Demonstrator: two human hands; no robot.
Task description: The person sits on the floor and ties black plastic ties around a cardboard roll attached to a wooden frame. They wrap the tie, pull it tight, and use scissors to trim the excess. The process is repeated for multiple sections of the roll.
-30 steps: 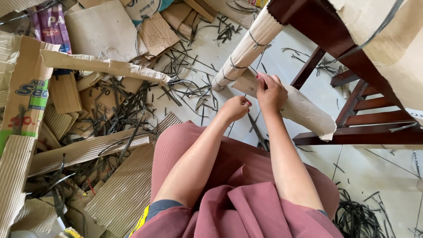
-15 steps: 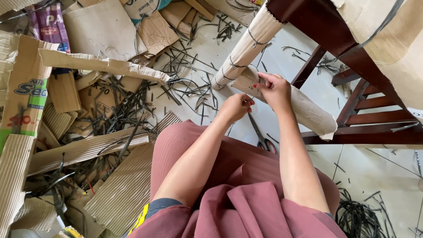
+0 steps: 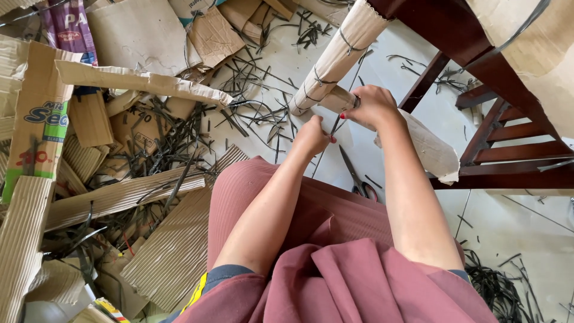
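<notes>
A dark strap (image 3: 335, 127) is pinched by the left hand (image 3: 312, 136) below the cardboard-wrapped chair leg (image 3: 338, 57), gripped by the right hand (image 3: 372, 106); it is best kept taut against the wrapping.

bare forearms here, no sleeves past the elbow. the left hand (image 3: 312, 136) shows red-painted nails, and so does the right hand (image 3: 372, 106). a dusty-pink ribbed cloth garment (image 3: 335, 263) drapes in loose folds, over a grey sleeve edge with yellow trim (image 3: 200, 286).
</notes>
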